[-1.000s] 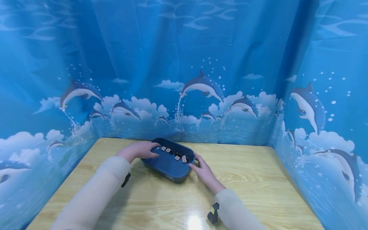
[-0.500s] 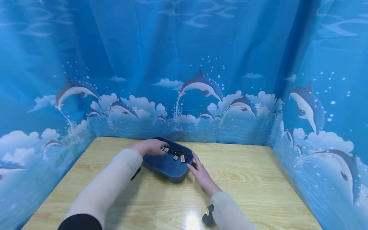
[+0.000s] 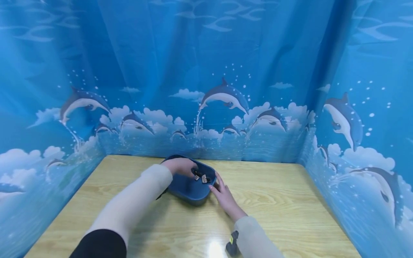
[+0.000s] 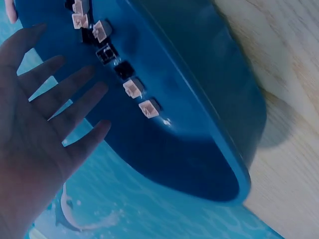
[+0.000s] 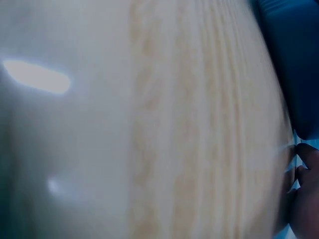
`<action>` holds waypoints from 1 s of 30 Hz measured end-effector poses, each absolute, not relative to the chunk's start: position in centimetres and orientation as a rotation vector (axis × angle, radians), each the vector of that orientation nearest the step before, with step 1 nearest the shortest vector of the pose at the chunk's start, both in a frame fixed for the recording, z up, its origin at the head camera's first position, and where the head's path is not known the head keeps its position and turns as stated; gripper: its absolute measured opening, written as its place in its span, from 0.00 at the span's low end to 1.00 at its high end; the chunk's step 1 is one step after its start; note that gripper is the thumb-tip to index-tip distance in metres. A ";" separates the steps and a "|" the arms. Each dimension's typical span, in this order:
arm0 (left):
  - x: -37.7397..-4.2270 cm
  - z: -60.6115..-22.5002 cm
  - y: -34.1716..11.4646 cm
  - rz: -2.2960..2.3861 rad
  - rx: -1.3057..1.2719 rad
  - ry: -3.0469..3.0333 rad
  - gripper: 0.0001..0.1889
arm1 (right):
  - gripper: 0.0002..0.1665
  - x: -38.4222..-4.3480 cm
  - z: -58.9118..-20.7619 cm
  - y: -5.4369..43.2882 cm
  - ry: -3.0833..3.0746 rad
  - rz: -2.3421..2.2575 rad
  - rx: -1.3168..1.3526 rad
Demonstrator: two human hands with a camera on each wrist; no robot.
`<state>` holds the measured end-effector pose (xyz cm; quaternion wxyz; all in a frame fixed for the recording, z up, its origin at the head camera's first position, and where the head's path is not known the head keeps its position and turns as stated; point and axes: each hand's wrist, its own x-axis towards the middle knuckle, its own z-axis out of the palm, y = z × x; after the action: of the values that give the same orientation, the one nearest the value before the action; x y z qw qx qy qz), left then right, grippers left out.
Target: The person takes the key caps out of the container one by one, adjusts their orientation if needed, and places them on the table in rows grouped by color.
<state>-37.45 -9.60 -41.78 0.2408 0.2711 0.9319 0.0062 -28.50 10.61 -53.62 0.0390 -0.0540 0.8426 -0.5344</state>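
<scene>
A dark blue oval-ended tray (image 3: 190, 195) stands on the table near its back edge. Small square pieces that look like keycaps (image 4: 133, 88), some pale pink and some black, lie in an uneven line along its floor. My left hand (image 3: 182, 166) reaches over the tray, covering part of the row in the head view. Seen from the left wrist, its fingers (image 4: 82, 102) are spread and relaxed beside the pieces, holding none. My right hand (image 3: 226, 197) touches the tray's right end, thumb and fingers apart at the rim. The right wrist view shows only some of its fingers.
The wood-grain table (image 3: 274, 200) extends to both sides and in front of the tray. A blue curtain (image 3: 155, 71) printed with dolphins encloses the back and sides. A small black device (image 3: 232, 244) sits at my right wrist.
My left hand has moved right and farther in over the tray, from its left rim to above the pieces. My right hand stays at the tray's right end.
</scene>
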 end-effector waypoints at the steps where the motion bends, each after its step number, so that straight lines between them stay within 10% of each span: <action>1: -37.5 -41.9 -9.3 0.033 0.744 2.542 0.27 | 0.43 -28.5 -53.6 10.7 2.584 -1.637 -0.169; 30: -39.8 -44.0 -5.4 0.030 0.694 2.395 0.11 | 0.41 -28.1 -53.6 11.1 2.625 -1.556 -0.167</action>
<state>-39.80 -5.41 -43.95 0.3183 0.2640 0.9104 0.0115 -28.11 11.06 -53.59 0.0430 -0.0546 0.8581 -0.5087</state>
